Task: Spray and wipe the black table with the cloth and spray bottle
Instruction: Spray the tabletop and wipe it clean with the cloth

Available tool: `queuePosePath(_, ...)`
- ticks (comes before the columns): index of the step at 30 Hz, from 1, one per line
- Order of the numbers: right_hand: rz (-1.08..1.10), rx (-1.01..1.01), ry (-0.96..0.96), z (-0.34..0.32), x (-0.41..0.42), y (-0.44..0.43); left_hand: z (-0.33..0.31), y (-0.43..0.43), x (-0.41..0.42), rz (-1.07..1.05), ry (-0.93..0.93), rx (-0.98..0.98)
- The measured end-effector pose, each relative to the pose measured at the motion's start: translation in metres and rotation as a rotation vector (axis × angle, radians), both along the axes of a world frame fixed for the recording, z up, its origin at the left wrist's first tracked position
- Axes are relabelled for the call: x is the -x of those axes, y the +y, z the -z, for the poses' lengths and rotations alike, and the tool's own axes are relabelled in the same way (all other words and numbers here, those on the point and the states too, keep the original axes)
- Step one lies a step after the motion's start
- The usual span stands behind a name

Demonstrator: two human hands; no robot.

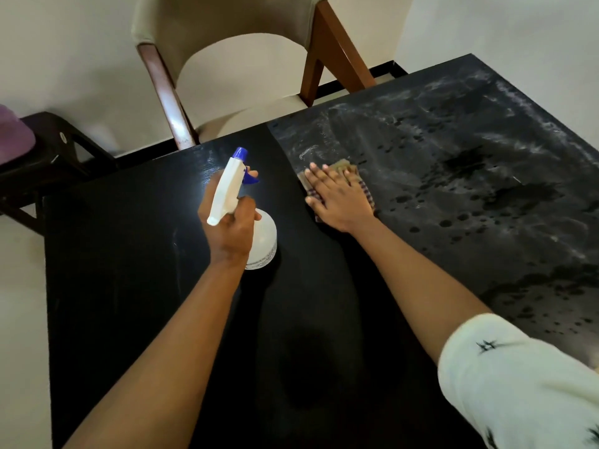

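Observation:
The black table (129, 270) fills most of the view; its right half is dusty grey with dark wet droplets, its left half looks dark and clean. My left hand (228, 228) grips the neck of a white spray bottle (264, 241) with a blue nozzle, held above the table's middle, one finger on the blue trigger. My right hand (337, 199) lies flat, fingers spread, pressing a checkered cloth (364, 189) onto the table at the edge of the dusty area. Most of the cloth is hidden under the hand.
A beige upholstered chair (227, 27) with brown wooden legs stands at the table's far edge. A dark plastic stool (55, 147) with something purple on it sits at far left. Pale floor surrounds the table.

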State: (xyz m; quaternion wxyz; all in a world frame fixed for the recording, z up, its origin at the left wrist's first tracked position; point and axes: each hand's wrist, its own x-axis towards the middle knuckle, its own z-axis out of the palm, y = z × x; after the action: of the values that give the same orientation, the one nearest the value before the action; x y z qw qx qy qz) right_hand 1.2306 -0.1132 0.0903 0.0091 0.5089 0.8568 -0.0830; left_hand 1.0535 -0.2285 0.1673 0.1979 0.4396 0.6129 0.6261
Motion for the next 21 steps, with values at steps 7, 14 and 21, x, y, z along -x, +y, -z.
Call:
queuePosePath(7, -0.028, -0.001, 0.048, -0.002, -0.024, -0.057, -0.003, -0.001, -0.001, -0.004, -0.018, -0.016)
queuePosePath(14, -0.014, -0.017, 0.018, 0.000, -0.039, -0.083, -0.002, 0.000, -0.001, 0.008, -0.004, -0.024)
queuePosePath(21, 0.017, 0.019, 0.037, -0.003, 0.042, 0.037, 0.000, -0.001, -0.002, 0.006, -0.084, -0.031)
